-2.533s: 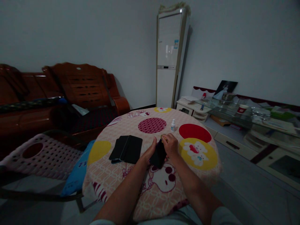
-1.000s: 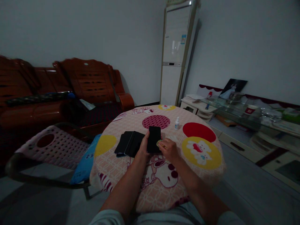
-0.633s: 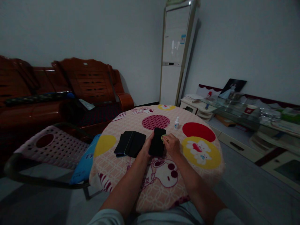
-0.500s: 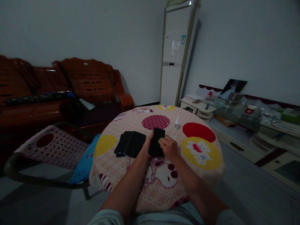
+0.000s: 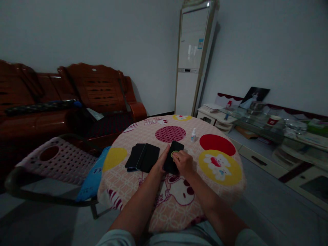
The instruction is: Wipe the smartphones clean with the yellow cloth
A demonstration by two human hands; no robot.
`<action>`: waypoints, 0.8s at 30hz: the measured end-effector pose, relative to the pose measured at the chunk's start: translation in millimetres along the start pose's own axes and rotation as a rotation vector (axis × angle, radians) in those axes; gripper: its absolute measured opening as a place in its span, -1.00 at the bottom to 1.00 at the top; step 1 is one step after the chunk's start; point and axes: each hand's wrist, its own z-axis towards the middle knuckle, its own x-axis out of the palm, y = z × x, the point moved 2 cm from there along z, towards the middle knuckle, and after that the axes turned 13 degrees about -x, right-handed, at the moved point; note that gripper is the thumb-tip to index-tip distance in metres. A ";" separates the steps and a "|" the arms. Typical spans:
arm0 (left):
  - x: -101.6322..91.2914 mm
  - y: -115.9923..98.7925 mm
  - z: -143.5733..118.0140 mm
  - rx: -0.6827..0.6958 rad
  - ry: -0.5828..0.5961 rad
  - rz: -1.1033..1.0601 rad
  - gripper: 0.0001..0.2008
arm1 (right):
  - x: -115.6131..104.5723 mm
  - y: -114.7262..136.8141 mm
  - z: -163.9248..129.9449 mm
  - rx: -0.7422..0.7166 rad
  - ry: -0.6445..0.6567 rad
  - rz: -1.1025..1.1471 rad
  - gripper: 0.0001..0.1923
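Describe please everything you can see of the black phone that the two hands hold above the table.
The black phone is a thin, flat slab with rounded corners, its dark glossy face up and unlit. It tilts slightly, far end toward the small white bottle. The left hand grips its left edge; the right hand presses a small green pad on its face. It sits low over the patterned tablecloth.

A black phone [image 5: 174,158] sits near the middle of the round bench [image 5: 217,191], tipped up a little at its far end. It is flat, dark and shiny, with its long side pointing away and a bit to the right. The left hand [image 5: 161,164] holds its left edge. The right hand [image 5: 181,161] presses a small green round thing [image 5: 174,154], maybe a cloth or pad, on the top face of the phone.
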 end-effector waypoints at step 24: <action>-0.1 8.1 7.7 0.023 -0.033 0.124 -0.44 | -1.9 -5.1 4.4 0.037 -0.049 -0.006 -0.76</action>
